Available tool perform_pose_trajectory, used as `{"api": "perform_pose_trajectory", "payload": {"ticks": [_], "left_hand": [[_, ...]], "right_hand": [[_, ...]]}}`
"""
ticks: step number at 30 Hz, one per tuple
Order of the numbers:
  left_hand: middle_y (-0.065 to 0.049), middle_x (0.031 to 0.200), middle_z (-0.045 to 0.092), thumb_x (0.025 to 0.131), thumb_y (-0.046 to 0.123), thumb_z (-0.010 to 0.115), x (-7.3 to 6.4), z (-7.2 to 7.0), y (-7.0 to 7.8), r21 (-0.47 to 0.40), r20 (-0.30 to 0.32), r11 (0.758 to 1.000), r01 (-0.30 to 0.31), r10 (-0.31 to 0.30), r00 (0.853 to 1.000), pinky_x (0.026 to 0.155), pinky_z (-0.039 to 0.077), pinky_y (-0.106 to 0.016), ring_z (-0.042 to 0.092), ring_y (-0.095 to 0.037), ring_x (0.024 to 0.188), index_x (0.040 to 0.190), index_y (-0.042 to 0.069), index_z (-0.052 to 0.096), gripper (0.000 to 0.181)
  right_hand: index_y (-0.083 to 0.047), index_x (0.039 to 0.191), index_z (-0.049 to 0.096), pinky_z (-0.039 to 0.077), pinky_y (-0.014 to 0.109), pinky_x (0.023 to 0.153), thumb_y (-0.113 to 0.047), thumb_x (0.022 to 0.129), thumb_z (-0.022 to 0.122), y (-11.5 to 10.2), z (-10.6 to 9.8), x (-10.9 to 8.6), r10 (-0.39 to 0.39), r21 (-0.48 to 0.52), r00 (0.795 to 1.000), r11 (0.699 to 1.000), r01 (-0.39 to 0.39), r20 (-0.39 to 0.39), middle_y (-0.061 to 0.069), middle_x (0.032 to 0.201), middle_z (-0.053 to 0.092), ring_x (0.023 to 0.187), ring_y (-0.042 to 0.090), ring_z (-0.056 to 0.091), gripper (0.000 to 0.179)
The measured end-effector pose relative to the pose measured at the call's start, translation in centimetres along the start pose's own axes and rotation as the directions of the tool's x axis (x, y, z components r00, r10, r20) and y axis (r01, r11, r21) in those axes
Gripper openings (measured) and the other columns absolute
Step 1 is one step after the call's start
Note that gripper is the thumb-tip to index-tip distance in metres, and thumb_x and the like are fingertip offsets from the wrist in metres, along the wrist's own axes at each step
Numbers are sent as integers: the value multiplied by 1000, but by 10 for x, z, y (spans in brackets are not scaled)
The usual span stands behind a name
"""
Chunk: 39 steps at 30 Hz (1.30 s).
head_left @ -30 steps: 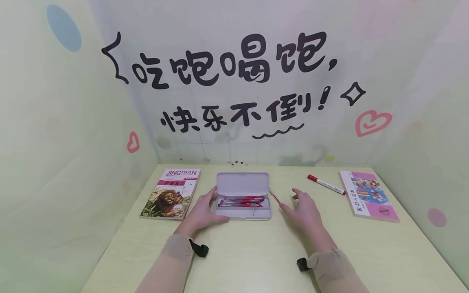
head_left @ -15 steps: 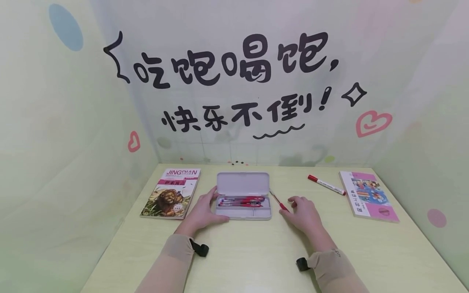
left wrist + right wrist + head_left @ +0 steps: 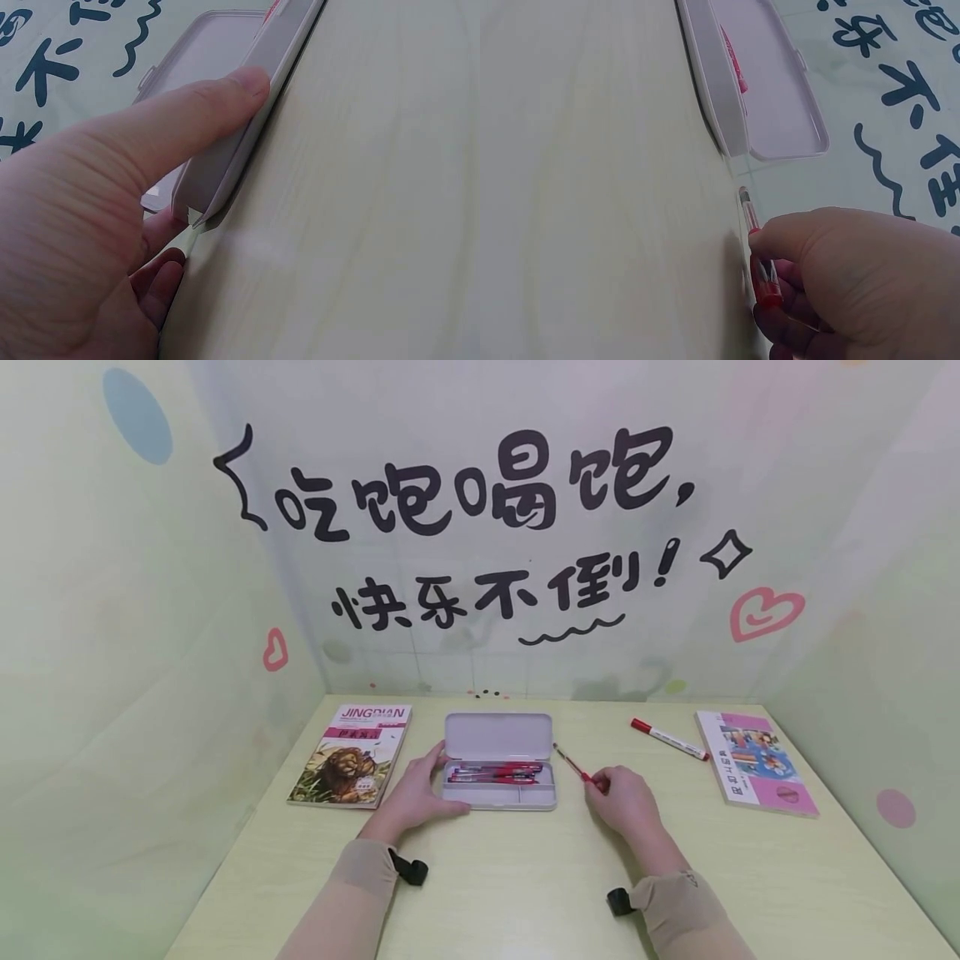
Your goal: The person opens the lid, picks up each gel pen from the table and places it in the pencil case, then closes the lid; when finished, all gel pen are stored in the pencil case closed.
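A pale lilac pencil case [image 3: 498,804] lies with its lid [image 3: 498,737] raised, several red pens [image 3: 495,774] in its rear compartment. At its left end, my left hand [image 3: 412,797] grips the case. The left wrist view puts the thumb [image 3: 232,94] on the front wall [image 3: 217,157], with the other fingers round the end. Right of the case, my right hand [image 3: 622,797] pinches a slim red pen [image 3: 576,766] between thumb and fingers. In the right wrist view the pen [image 3: 767,283] has a clear barrel, and its tip points toward the case.
On the left lies a book with a lion cover [image 3: 348,758]. A pink and white book [image 3: 757,762] is at the right. Between it and the case, a red-capped marker [image 3: 669,739] lies near the back of the pale wooden table [image 3: 517,885]. Printed walls enclose the table.
The right hand's fingers have closed from a spread pose onto the red pen, whose red end now shows in their pinch. The left hand and the pencil case have stayed in place.
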<state>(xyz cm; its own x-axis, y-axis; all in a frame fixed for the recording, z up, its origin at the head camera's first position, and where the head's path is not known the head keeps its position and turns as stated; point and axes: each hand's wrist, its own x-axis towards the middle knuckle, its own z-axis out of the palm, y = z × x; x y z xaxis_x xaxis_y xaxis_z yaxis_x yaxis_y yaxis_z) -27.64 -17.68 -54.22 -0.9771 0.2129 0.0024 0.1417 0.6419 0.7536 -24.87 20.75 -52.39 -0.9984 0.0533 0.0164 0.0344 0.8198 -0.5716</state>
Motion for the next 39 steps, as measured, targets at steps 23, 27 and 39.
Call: {"api": "perform_pose_trajectory", "payload": {"ticks": [23, 27, 39], "left_hand": [[-3, 165, 57, 66, 51, 105, -1, -2, 4, -11, 13, 1000, -12, 12, 1000, 136, 31, -63, 40, -36, 161, 177, 22, 25, 140], [-4, 165, 56, 66, 52, 105, -1, -3, 4, -12, 8, 1000, -10, 10, 1000, 136, 31, -63, 40, -36, 162, 177, 22, 25, 141], [-4, 168, 54, 64, 53, 106, -1, -2, 2, -21, 8, 1000, 5, -5, 1000, 136, 30, -65, 39, -37, 162, 177, 22, 24, 143]], "right_hand": [[-4, 118, 78, 58, 53, 89, -19, 106, 71, -47, 5, 9, -203, -66, 937, 979, 192, -285, 16, 114, 71, 104, 38, 66, 20], [-7, 118, 79, 59, 55, 91, -22, 105, 73, -63, 16, 12, -268, -138, 934, 961, 240, -238, 14, 115, 73, 106, 37, 66, 20], [-15, 114, 82, 60, 49, 89, -22, 101, 80, -105, 43, 11, -392, -312, 910, 888, 337, -134, 5, 112, 73, 104, 31, 64, 15]]}}
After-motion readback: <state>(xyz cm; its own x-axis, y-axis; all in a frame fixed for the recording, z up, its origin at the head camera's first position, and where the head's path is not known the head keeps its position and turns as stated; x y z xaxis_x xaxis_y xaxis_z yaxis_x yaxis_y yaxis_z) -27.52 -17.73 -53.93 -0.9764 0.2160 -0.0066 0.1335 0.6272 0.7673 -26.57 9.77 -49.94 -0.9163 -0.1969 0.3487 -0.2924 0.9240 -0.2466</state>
